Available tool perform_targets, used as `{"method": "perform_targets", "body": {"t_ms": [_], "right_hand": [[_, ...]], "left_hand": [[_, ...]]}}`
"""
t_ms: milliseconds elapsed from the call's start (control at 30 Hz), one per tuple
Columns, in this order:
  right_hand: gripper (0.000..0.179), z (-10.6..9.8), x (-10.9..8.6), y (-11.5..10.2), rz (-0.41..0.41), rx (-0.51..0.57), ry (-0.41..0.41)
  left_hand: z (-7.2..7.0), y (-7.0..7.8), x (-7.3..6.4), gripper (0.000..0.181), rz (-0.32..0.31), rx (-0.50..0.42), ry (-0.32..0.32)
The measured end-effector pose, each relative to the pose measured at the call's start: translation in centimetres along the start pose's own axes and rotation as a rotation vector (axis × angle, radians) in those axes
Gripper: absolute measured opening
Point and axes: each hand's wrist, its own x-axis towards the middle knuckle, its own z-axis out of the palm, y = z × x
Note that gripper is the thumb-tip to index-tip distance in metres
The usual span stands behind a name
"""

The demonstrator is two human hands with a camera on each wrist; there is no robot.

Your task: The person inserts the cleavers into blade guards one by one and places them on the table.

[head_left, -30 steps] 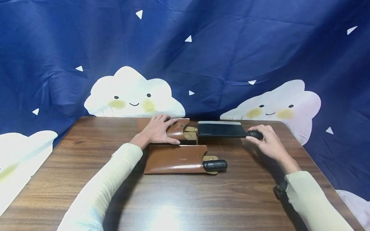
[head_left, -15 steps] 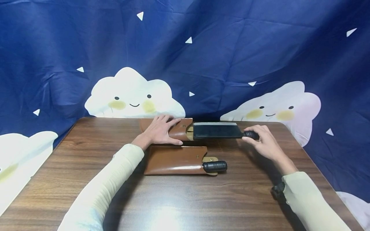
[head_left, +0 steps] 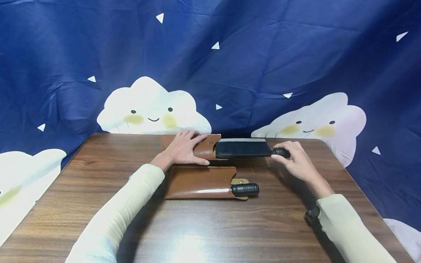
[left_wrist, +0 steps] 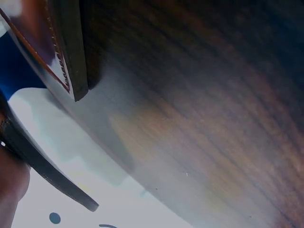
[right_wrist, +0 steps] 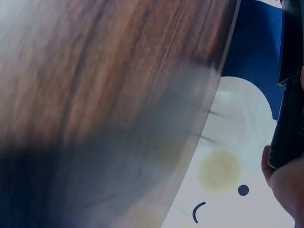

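At the table's back edge, my left hand (head_left: 182, 148) holds a brown leather knife sheath (head_left: 204, 148), thumb along its near side and fingers over the far side. My right hand (head_left: 297, 160) grips the black handle of a cleaver (head_left: 243, 148). The cleaver's dark, wide blade points left, its tip end right at the sheath's mouth and overlapping the tan flap there. In the right wrist view the cleaver handle (right_wrist: 287, 123) shows at the right edge, with fingers round it. Nearer me lies a second brown sheath (head_left: 197, 182) with a black handle (head_left: 245, 189) sticking out.
The wooden table (head_left: 230, 230) ends just behind the far sheath. A blue curtain (head_left: 246, 65) with white clouds hangs behind it. In the left wrist view the nearer sheath (left_wrist: 71, 47) stands at the upper left.
My right hand has moved left with the cleaver, bringing the blade from beside the flap to the sheath's mouth. The held sheath has shifted slightly right. The nearer sheath stays put.
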Motion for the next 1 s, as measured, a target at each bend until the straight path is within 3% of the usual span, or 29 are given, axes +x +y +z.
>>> {"method": "perform_targets", "body": {"t_ms": [1000], "right_hand": [[0.031, 2.0, 1.2, -1.9, -0.018, 0.002, 0.019]], "left_hand": [[-0.3, 0.1, 0.1, 0.110, -0.022, -0.005, -0.024]]}}
